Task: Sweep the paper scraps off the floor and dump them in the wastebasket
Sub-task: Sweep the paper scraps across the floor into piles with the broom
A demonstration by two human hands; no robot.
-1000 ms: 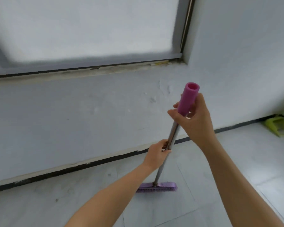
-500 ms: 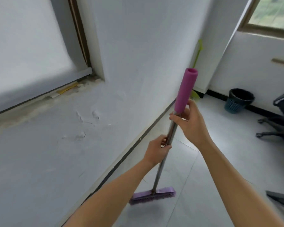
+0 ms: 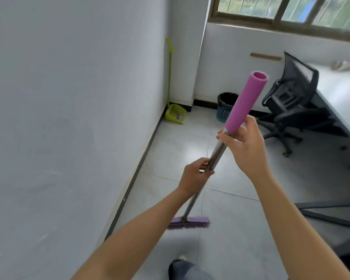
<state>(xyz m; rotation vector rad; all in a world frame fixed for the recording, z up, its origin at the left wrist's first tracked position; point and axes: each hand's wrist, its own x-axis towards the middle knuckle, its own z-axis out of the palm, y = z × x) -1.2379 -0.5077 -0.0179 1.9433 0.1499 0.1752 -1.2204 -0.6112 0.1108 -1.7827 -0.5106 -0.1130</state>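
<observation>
The 2 hands curl round the broom (image 3: 217, 154): left hand (image 3: 193, 178) low on the metal shaft, right hand (image 3: 246, 146) just under the purple grip. Its brush meets the floor (image 3: 230, 229). The wastebasket (image 3: 222, 113) stands well ahead, near the dustpan (image 3: 175, 115).

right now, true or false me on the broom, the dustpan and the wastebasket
1. Both the left hand and the right hand hold the broom. True.
2. The dustpan lies flat in the middle of the floor. False: it stands in the corner, its handle up along the wall.
3. The wastebasket is tipped on its side. False: it stands upright, between the dustpan and the office chair.
4. The broom's head is down at the floor tiles. True.
</observation>
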